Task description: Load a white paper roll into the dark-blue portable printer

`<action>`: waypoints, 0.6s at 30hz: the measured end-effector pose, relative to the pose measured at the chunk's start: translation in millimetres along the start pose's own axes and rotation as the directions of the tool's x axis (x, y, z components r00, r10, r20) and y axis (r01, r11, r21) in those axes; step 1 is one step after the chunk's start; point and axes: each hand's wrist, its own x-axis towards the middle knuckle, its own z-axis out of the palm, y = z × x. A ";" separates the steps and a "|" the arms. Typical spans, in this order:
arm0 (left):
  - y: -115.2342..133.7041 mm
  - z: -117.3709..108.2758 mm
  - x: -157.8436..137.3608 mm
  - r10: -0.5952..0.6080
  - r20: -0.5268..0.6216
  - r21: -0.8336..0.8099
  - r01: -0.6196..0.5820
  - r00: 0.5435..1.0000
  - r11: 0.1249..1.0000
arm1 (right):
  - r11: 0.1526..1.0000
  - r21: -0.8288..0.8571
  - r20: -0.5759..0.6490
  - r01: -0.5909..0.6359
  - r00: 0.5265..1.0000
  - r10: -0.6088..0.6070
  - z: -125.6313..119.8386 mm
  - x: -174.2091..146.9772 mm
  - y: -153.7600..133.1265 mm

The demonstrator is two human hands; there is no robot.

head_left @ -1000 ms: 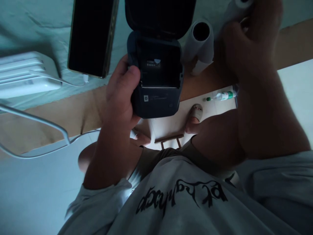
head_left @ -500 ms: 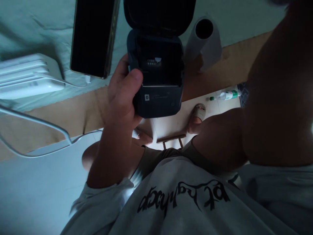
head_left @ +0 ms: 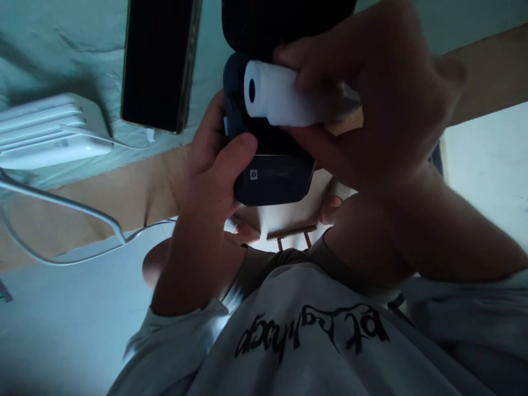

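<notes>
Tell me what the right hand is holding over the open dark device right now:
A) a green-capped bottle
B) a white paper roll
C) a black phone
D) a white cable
B: the right hand grips a white paper roll by its side, its hollow end facing left, just above the open dark device that the left hand holds; the black phone lies flat, untouched.
</notes>
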 end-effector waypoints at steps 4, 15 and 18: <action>3.0 2.9 -1.6 0.005 0.002 -0.042 -0.005 1.000 0.999 | 0.953 -0.272 -0.006 0.132 0.990 -0.138 1.7 -3.3 2.8; 8.0 4.3 -3.0 0.003 0.039 0.029 -0.004 0.999 1.000 | 0.943 -0.122 -0.053 0.311 0.946 -0.319 8.4 -10.0 2.2; 1.0 0.2 -3.4 0.056 0.018 0.064 -0.057 0.998 0.996 | 0.884 -0.088 -0.026 0.459 0.886 -0.463 6.4 -12.0 4.8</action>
